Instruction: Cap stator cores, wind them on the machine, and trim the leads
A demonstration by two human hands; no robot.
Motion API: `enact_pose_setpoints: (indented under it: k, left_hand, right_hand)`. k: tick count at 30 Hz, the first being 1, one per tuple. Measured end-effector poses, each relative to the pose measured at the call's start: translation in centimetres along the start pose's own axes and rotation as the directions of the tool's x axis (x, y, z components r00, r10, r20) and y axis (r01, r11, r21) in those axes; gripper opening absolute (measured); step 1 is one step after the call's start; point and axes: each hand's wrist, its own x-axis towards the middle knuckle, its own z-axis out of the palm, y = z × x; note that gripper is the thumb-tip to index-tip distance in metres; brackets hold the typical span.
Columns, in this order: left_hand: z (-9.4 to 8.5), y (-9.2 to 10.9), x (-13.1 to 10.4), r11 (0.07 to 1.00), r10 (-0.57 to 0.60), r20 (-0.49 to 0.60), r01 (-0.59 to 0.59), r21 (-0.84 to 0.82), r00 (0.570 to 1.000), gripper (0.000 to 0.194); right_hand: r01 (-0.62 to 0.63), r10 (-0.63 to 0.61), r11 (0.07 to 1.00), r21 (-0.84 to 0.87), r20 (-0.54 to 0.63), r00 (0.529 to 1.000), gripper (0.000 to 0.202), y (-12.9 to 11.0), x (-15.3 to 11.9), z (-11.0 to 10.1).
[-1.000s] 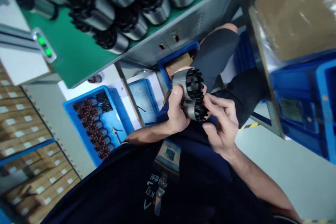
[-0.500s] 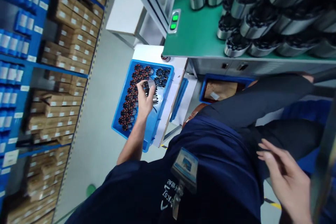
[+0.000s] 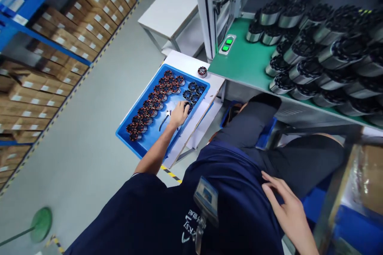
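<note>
My left hand [image 3: 178, 114] is inside the blue tray [image 3: 143, 152], its fingers closed around a black-topped motor stator [image 3: 187, 106] that they partly hide. Just beyond it sit several black stators [image 3: 194, 91] without visible copper. Along the tray's far left side run several stators with reddish copper windings [image 3: 151, 105]. A small tool with a dark handle [image 3: 163, 122] lies on the tray floor, left of my hand. My right hand [image 3: 289, 207] hovers by my lap with fingers apart, holding nothing.
One wound stator [image 3: 202, 72] stands on the white table beside the tray. Many larger silver-and-black stators [image 3: 308, 73] crowd the green bench [image 3: 239, 61], near a green-lit switch panel [image 3: 227, 44]. Shelves of cardboard boxes [image 3: 72, 36] stand at left; a white table [image 3: 170, 6] is behind.
My left hand has lowered the stator from above the tray down beside the black ones. My right hand has moved left toward my lap. The view has turned.
</note>
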Motion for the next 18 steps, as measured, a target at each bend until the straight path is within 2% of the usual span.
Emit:
enact_pose_setpoints:
  k: [6, 8, 10, 12, 14, 16, 18]
  left_hand:
    - [-0.1, 0.0, -0.5, 0.997, -0.009, 0.007, 0.009, -0.08, 1.0, 0.047]
    - [-0.8, -0.5, -1.0, 0.995, -0.061, -0.017, 0.059, -0.084, 0.998, 0.048]
    - [-1.9, -1.5, -1.9, 0.985, -0.165, -0.084, 0.16, -0.062, 0.983, 0.051]
    - [-3.0, -2.8, -3.2, 0.951, -0.306, -0.171, 0.307, -0.021, 0.936, 0.053]
    - [-3.8, -3.8, -4.7, 0.892, -0.436, -0.223, 0.451, 0.021, 0.872, 0.052]
    - [-3.9, -4.4, -5.9, 0.84, -0.517, -0.225, 0.54, 0.055, 0.826, 0.05]
    - [-3.6, -4.3, -6.5, 0.815, -0.553, -0.202, 0.575, 0.073, 0.808, 0.048]
  right_hand:
    - [0.091, -0.078, 0.993, -0.075, 0.164, 0.983, 0.053, -1.3, 2.7, -1.3]
    - [0.131, -0.104, 0.985, -0.108, 0.224, 0.969, 0.053, -1.8, 4.1, -2.5]
    - [0.167, -0.123, 0.976, -0.138, 0.284, 0.951, 0.054, -2.3, 5.6, -4.1]
    - [0.198, -0.134, 0.967, -0.163, 0.333, 0.933, 0.054, -2.8, 7.5, -5.9]
    - [0.226, -0.147, 0.956, -0.185, 0.363, 0.92, 0.055, -3.5, 9.5, -7.5]
    - [0.254, -0.162, 0.945, -0.205, 0.382, 0.91, 0.057, -4.4, 11.6, -9.0]
    - [0.285, -0.18, 0.932, -0.223, 0.398, 0.899, 0.057, -5.5, 13.7, -10.2]
